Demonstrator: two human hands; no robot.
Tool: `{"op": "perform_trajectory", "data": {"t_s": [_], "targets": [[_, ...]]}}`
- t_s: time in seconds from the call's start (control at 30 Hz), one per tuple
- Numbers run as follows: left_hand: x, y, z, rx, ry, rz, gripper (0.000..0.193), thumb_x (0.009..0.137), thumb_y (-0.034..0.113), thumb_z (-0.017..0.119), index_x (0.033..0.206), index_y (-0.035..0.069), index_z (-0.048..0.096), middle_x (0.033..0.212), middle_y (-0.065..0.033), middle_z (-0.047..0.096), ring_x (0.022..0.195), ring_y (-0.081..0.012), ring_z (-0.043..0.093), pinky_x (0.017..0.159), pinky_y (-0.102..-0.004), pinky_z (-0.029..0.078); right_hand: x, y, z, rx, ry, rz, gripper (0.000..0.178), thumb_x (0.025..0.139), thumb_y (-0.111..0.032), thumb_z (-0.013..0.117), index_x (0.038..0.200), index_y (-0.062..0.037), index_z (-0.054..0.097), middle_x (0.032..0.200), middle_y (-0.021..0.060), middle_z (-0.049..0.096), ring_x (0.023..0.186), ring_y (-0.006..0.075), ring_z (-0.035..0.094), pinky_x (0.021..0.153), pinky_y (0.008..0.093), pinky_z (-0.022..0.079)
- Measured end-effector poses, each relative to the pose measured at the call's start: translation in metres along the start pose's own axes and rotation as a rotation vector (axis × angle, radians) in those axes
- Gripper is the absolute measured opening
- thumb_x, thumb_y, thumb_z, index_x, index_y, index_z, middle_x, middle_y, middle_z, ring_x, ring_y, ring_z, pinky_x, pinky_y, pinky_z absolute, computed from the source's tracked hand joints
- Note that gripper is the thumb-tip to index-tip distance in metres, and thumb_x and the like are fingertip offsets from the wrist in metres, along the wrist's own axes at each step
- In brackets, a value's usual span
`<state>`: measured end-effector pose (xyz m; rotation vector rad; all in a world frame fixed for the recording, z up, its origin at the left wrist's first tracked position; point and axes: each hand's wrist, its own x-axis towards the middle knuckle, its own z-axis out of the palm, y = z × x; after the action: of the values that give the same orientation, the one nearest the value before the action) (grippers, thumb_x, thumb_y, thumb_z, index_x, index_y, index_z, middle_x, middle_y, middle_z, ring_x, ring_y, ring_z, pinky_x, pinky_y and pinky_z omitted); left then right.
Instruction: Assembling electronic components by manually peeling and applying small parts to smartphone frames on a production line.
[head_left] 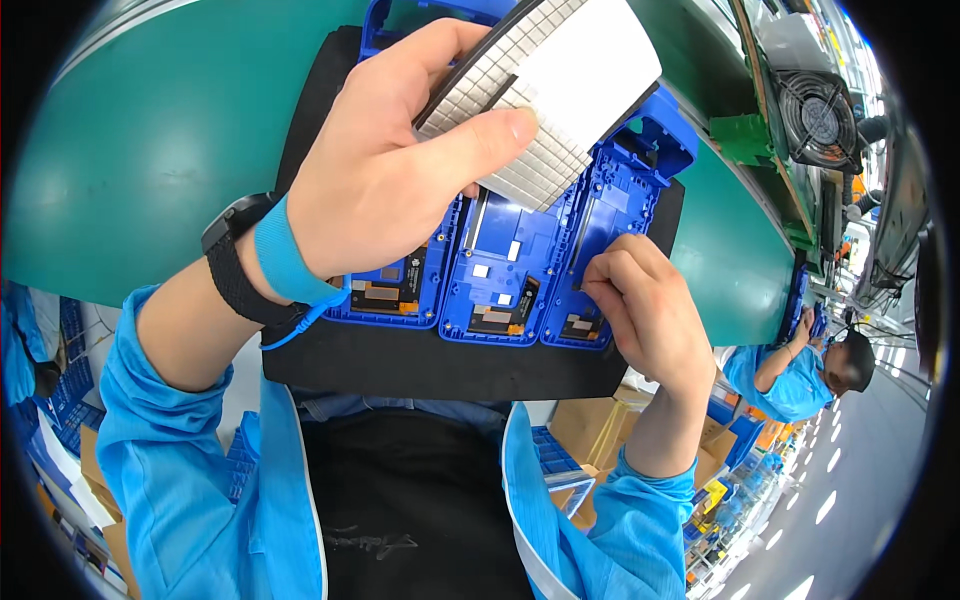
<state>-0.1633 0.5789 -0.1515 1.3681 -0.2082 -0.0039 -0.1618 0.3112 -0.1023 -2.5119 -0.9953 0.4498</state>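
Observation:
My left hand (375, 175) grips a sheet of small pads (545, 165), with the thumb on top and the fingers behind. Silvery-grey squares cover part of the sheet, and a bare white area shows at its upper right. Below it, several blue plastic housings (515, 235) lie side by side, open side up, with dark flex circuits and small white pads inside. At the lower part of the right-hand housing (612, 200), my right hand (650, 315) has its thumb and fingers pinched together. Whatever they hold is hidden. The raised sheet covers part of the housings.
The housings rest on a black mat (450, 370) on a green tabletop (150, 160). A black fan (818, 118) stands at the far right. Further right, a person in blue (790, 385) handles blue parts. Cardboard boxes (580, 430) are below the table edge.

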Motion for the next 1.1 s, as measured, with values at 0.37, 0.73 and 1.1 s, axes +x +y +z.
{"op": "perform_trajectory", "data": {"t_s": [0.37, 0.73, 1.1], "targets": [[0.003, 0.006, 0.000, -0.224, 0.020, -0.080, 0.036, 0.097, 0.008, 0.066, 0.126, -0.007, 0.051, 0.106, -0.0068, 0.065, 0.088, -0.0059, 0.058, 0.077, -0.0212, 0.049, 0.001, 0.000, 0.002, -0.056, -0.023, -0.029, 0.013, 0.079, 0.005, 0.068, 0.088, -0.0002, 0.061, 0.087, 0.0118, 0.057, 0.081, 0.0316, 0.056, 0.070, 0.0393, 0.047], [0.003, 0.005, -0.001, -0.212, 0.014, -0.077, 0.034, 0.097, 0.010, 0.067, 0.124, -0.007, 0.052, 0.103, -0.0055, 0.065, 0.085, -0.0058, 0.057, 0.074, -0.0206, 0.048, -0.006, 0.001, 0.013, -0.102, 0.127, -0.026, 0.015, 0.076, 0.006, 0.072, 0.085, -0.0003, 0.062, 0.084, 0.0103, 0.059, 0.076, 0.0284, 0.056, 0.066, 0.0375, 0.046], [0.003, 0.004, -0.002, -0.150, -0.008, -0.025, 0.035, 0.098, 0.012, 0.067, 0.122, -0.008, 0.053, 0.101, -0.0057, 0.065, 0.084, -0.0058, 0.056, 0.072, -0.0210, 0.047, -0.026, 0.006, 0.016, -0.036, 0.156, 0.025, 0.013, 0.080, 0.007, 0.069, 0.086, 0.0008, 0.059, 0.087, 0.0116, 0.057, 0.076, 0.0264, 0.055, 0.067, 0.0345, 0.046]]}}
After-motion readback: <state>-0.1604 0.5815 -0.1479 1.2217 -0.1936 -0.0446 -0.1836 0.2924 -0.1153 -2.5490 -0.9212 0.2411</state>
